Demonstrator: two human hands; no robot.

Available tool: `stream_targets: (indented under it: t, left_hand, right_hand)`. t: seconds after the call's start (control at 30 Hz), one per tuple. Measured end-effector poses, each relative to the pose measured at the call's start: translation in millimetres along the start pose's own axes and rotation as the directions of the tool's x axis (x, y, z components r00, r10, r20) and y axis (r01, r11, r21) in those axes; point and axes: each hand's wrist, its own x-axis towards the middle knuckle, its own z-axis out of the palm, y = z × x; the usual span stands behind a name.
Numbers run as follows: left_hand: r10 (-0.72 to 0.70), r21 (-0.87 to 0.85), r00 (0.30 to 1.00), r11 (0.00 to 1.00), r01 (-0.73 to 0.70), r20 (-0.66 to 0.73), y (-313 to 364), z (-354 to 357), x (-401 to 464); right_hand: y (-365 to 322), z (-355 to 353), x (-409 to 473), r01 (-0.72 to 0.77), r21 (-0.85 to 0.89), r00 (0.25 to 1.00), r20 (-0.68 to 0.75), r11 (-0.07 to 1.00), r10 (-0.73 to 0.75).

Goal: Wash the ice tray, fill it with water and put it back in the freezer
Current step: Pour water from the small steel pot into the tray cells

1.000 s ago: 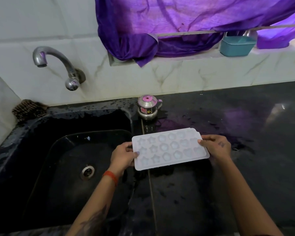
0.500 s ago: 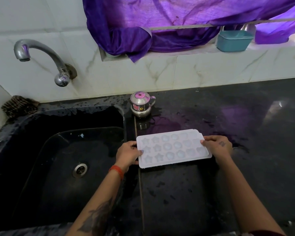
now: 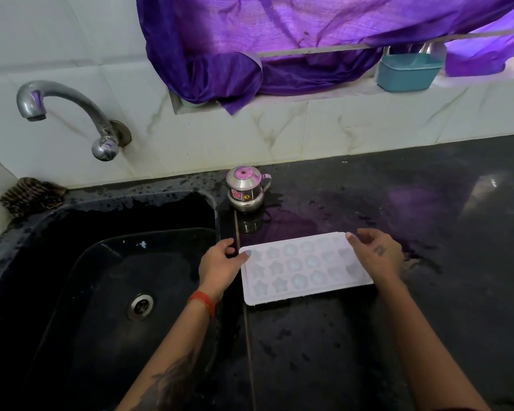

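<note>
A white ice tray point(image 3: 303, 268) with star and round moulds lies flat on the wet black counter point(image 3: 442, 307), just right of the sink point(image 3: 80, 292). My left hand point(image 3: 217, 265) is at its left end, with the thumb tip touching the tray's corner and the fingers lifted off it. At the right end my right hand point(image 3: 377, 256) lies over the tray with loosely spread fingers. The tap point(image 3: 69, 99) on the wall above the sink's far left runs no water.
A small steel pot point(image 3: 245, 188) stands behind the tray at the sink's corner. A scrubber point(image 3: 30, 197) sits at the sink's far left. On the window ledge are a teal tub point(image 3: 407, 72) and a hanging purple cloth point(image 3: 279, 40).
The tray has moved right, from over the sink's edge down onto the counter. Both hands have loosened their hold on its ends.
</note>
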Motion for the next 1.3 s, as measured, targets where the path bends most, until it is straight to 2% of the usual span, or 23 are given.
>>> stream_targets:
  t: [0.2,0.53,0.63,0.87,1.1,1.3]
  left_hand:
    - [0.069,0.015,0.996,0.998,-0.068,-0.06,22,-5,20]
    - [0.112,0.108,0.991,0.989,-0.104,-0.076,47,-4,76]
    - [0.101,0.074,0.993,0.993,-0.097,-0.058,48,2,89]
    - [0.146,-0.017,0.987,0.989,-0.147,-0.062,45,15,105]
    - [0.14,-0.075,0.985,0.986,-0.148,-0.1,45,18,105]
    - [0.15,-0.143,0.983,0.976,-0.164,-0.106,47,16,83]
  right_hand:
    - [-37,23,10,0.205,0.026,0.979,0.001,0.978,-0.205]
    - [-116,94,29,0.359,0.108,0.898,0.232,0.927,-0.375]
    - [-135,108,38,0.32,0.169,0.886,0.294,0.932,-0.358]
    - [-157,132,68,0.176,0.145,0.856,0.466,0.974,-0.224]
    - [-153,128,68,0.031,0.359,0.848,0.485,0.933,-0.215]
    - [-146,108,51,0.006,0.39,0.871,0.451,0.921,-0.197]
